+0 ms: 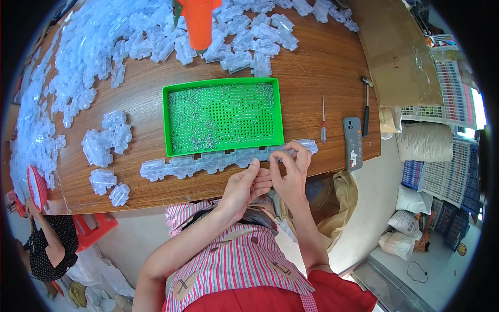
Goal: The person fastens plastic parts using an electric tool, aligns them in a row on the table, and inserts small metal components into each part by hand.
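A row of clear plastic casings (183, 166) lies end to end along the near side of a green perforated tray (166, 124). Small metal screws (204, 141) are scattered and heaped inside that tray. My left hand (245, 186) is just in front of the row, its fingers curled together and thumb raised; what they hold, if anything, is too small to make out. Beside it, my right hand (292, 174) has thumb and index finger pinched close to the row's right part. Anything between those fingertips is also too small to name.
An orange power screwdriver (200, 26) hangs above the far side, over a big pile of clear casings (109, 44). Loose casings (102, 180) sit at left. A screwdriver (323, 130), phone (352, 143) and hammer (366, 109) lie right. Another person's arm (52, 239) reaches a red basket (37, 188).
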A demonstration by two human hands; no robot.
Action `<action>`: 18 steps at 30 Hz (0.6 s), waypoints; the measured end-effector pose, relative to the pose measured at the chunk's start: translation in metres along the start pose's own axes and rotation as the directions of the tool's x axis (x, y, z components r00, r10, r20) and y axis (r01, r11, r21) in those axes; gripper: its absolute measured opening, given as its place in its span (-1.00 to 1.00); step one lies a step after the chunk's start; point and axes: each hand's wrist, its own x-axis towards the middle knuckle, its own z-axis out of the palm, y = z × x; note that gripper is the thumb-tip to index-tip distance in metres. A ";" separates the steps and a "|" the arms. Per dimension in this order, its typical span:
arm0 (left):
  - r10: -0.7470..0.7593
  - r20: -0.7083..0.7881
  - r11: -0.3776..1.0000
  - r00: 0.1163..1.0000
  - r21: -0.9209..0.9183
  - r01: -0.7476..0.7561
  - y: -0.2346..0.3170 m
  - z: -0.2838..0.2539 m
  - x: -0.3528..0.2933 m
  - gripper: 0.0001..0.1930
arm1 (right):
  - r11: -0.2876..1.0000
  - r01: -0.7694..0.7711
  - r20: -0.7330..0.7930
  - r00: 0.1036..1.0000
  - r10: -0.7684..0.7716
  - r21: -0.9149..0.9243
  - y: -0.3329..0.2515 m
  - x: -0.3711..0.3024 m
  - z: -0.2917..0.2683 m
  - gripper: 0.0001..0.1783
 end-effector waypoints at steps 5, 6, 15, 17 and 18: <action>-0.044 -0.005 0.998 0.999 -0.052 0.044 0.004 -0.003 0.002 -0.40 | 0.984 0.117 0.039 0.993 -0.113 -0.137 -0.002 0.003 -0.003 -0.82; -0.042 -0.005 0.998 0.999 -0.054 0.041 0.004 -0.003 0.002 -0.39 | 0.983 0.120 0.041 0.992 -0.115 -0.136 -0.002 0.003 -0.004 -0.82; -0.047 -0.001 0.995 0.999 -0.083 0.047 0.002 -0.004 0.003 -0.39 | 0.931 0.234 0.146 0.969 -0.199 -0.281 -0.011 0.010 -0.012 -0.83; -0.045 0.001 0.995 0.999 -0.087 0.045 0.002 -0.004 0.002 -0.39 | 0.964 0.160 0.109 0.984 -0.139 -0.214 -0.015 0.014 -0.014 -0.84; -0.042 0.003 0.995 0.999 -0.093 0.042 0.002 -0.006 0.002 -0.39 | 0.963 0.163 0.108 0.984 -0.143 -0.214 -0.015 0.015 -0.013 -0.84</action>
